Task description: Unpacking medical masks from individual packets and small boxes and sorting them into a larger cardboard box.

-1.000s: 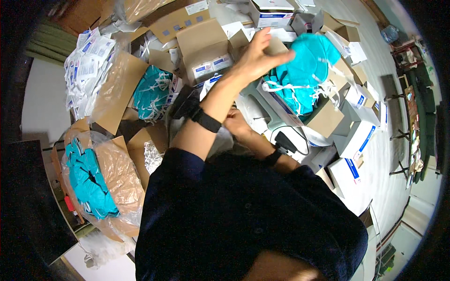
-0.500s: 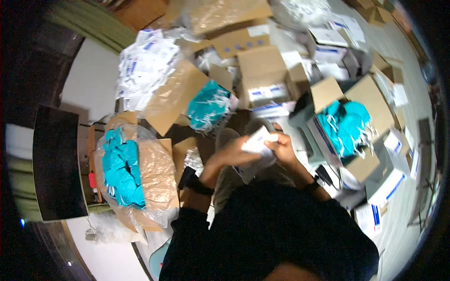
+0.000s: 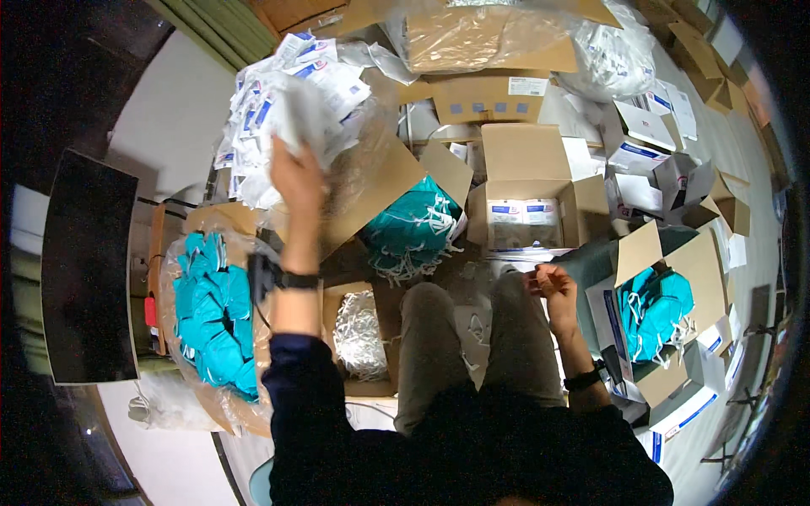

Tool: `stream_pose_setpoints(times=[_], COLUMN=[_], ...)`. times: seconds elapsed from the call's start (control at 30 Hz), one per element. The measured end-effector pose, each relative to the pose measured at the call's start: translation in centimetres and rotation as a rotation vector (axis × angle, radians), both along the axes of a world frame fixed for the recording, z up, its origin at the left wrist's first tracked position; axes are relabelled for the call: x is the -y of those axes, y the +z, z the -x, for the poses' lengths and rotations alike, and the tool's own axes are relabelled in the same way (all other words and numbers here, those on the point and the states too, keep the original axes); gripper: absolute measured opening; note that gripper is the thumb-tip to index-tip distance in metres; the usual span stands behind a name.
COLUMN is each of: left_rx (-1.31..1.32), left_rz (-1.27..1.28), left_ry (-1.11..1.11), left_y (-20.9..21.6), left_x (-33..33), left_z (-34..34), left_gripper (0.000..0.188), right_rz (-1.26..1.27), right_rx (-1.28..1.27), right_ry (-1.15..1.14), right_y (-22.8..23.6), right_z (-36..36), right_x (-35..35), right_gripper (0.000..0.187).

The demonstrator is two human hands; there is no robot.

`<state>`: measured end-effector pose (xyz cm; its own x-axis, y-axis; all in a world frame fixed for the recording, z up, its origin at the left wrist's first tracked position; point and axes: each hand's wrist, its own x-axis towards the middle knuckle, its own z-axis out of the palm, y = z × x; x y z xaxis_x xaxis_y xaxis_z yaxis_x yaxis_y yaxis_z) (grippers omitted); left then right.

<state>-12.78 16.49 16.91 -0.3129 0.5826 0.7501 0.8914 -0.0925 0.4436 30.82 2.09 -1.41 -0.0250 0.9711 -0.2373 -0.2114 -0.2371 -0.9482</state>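
Note:
My left hand [image 3: 299,179] is stretched out over a heap of white packets [image 3: 253,114] with blue print at the far left. Its fingers are closed on a white packet [image 3: 304,114], smeared by motion. Beside my right knee, my right hand [image 3: 555,291] hovers with curled fingers pinched together; anything between them is too small to make out. Just past my knees, teal masks [image 3: 413,223] with white straps fill a box. An open carton [image 3: 525,190] holding two white packs stands beyond my right knee.
More teal masks lie in a plastic-lined carton [image 3: 215,320] at left and a box [image 3: 654,308] at right. White straps fill a small carton [image 3: 361,337] beside my left knee. Flattened and open white boxes [image 3: 645,135] crowd the right. A dark screen [image 3: 89,270] stands far left.
My left hand has moved from my lap, where both hands held a white packet, up and left to the packet heap. My right hand has let go and moved right. The view has shifted.

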Motion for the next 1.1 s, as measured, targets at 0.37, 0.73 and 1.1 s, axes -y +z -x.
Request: stream_pose_setpoints(times=[0.37, 0.73, 1.1], left_rx=[0.010, 0.174, 0.113], left_rz=[0.896, 1.263, 1.098], left_ry=[-0.383, -0.584, -0.551], left_y=[-14.1, -24.2, -21.3], left_x=[-24.6, -23.6, -23.1], left_z=[13.2, 22.6, 20.3], left_gripper=[0.061, 0.057, 0.057], right_rz=[0.116, 0.573, 0.720], right_rx=[0.433, 1.691, 1.293], right_ry=[-0.132, -0.081, 0.028], right_y=[-10.5, -27.3, -23.5], right_z=[-3.2, -3.0, -4.1], right_x=[-14.3, -23.2, -24.7], right_gripper=[0.017, 0.085, 0.085])
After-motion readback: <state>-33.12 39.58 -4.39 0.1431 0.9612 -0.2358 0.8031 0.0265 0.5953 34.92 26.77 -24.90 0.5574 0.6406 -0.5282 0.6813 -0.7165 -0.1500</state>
